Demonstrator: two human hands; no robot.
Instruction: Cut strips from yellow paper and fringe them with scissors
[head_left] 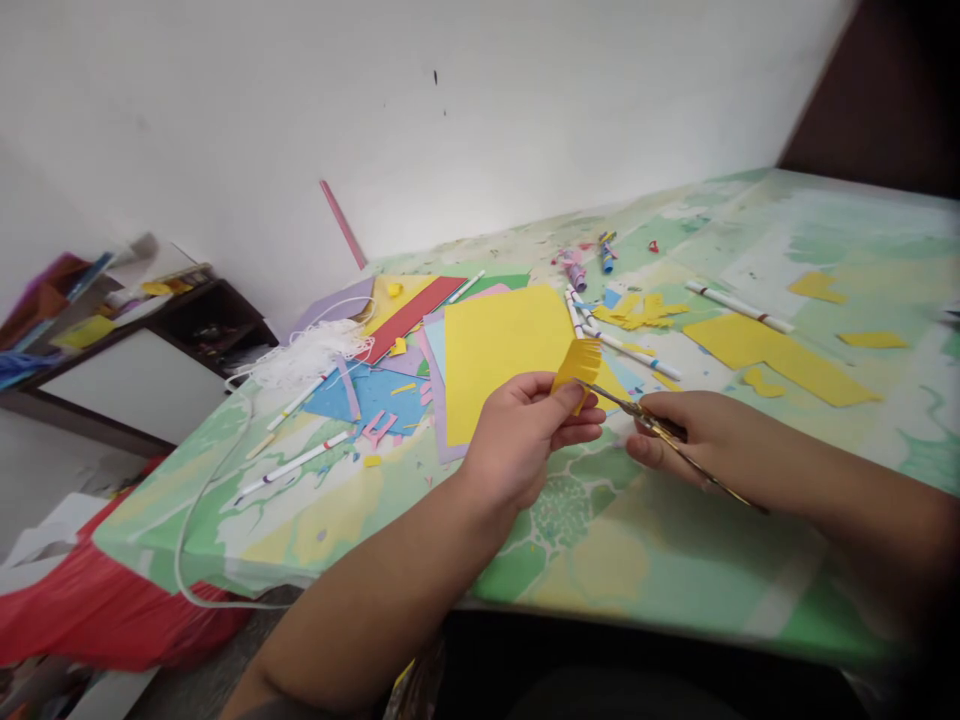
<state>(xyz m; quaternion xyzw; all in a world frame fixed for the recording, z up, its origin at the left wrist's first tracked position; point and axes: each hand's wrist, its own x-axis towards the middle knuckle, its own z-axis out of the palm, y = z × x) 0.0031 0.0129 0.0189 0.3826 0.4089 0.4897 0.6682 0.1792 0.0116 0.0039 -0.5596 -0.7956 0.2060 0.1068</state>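
Note:
Between the thumb and fingers of my left hand point(536, 425) is a small yellow paper strip point(576, 362), its upper right edge cut into a fringe. My right hand point(697, 435) grips a pair of scissors point(660, 428) by the handles. The scissors' blades point left and their tips meet the yellow strip near my left thumb; whether they are parted is too small to tell. Behind my left hand lies a stack of coloured paper with a yellow sheet point(502, 345) on top.
White markers point(739, 306) and yellow paper scraps point(787, 355) lie to the right. Tangled white string point(311, 355), a red paper strip point(416, 315) and blue paper point(397, 395) are on the left. Two small paper rolls point(607, 252) stand farther back. A patterned cloth point(600, 560) covers the table.

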